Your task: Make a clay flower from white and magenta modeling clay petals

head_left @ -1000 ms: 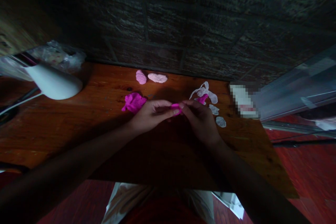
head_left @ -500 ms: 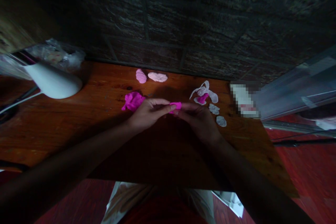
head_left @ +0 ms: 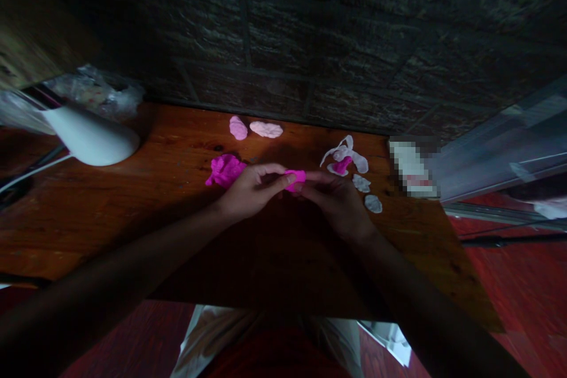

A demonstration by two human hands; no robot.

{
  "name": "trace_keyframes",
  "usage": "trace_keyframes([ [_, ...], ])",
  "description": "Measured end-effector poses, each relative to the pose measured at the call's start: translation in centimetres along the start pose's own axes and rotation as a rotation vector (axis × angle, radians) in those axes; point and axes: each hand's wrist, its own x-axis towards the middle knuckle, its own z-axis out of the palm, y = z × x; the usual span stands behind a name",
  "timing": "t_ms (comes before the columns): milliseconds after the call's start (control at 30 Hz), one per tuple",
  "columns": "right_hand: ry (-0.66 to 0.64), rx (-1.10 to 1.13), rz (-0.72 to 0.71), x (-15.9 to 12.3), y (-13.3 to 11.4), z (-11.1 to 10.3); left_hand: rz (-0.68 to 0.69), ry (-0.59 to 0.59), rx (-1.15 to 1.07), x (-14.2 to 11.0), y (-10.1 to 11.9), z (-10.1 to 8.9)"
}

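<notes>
Between my two hands, over the middle of the wooden table [head_left: 186, 248], is a small piece of bright magenta modelling clay [head_left: 296, 179]. My left hand [head_left: 254, 189] pinches its left side between thumb and fingers. On the right side, my right hand [head_left: 339, 198] grips it with thumb and index finger; its other fingers are in shadow. Behind my left hand lies a larger crumpled magenta clay lump [head_left: 225, 169], partly covered by that hand. To the right of my right hand rests a whitish flower shape [head_left: 357, 162] with a magenta centre piece [head_left: 342, 166].
Two flattened whitish pieces [head_left: 372, 204] lie near the flower shape. A pink lump [head_left: 238, 128] and a paler lump [head_left: 266, 129] sit by the stone wall [head_left: 274, 41]. At left stands a white lamp-like object [head_left: 93, 139] with a cord, before crumpled plastic [head_left: 106, 91]. A blurred-out box [head_left: 411, 168] is at right.
Both hands stay in nearly the same place. The magenta piece between the fingers has shifted very slightly, and a little more of it shows. The other things have not moved.
</notes>
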Motion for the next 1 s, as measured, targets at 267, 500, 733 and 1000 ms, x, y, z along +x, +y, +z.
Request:
trace_keyframes([
  [267, 0.029, 0.11, 0.015, -0.1, -0.13, 0.16, -0.064, 0.005, -0.076, -0.02, -0.26, -0.02],
  [500, 0.067, 0.164, 0.059, -0.09, 0.07, 0.29, 0.039, 0.098, 0.005, 0.0, -0.73, 0.11],
  [733, 0.048, 0.021, -0.007, -0.07, -0.12, 0.18, 0.092, 0.076, 0.068, 0.0, -0.39, 0.12],
  [1000, 0.054, 0.002, -0.03, 0.01, -0.07, 0.13, 0.053, 0.085, 0.051, -0.23, -0.22, -0.03],
])
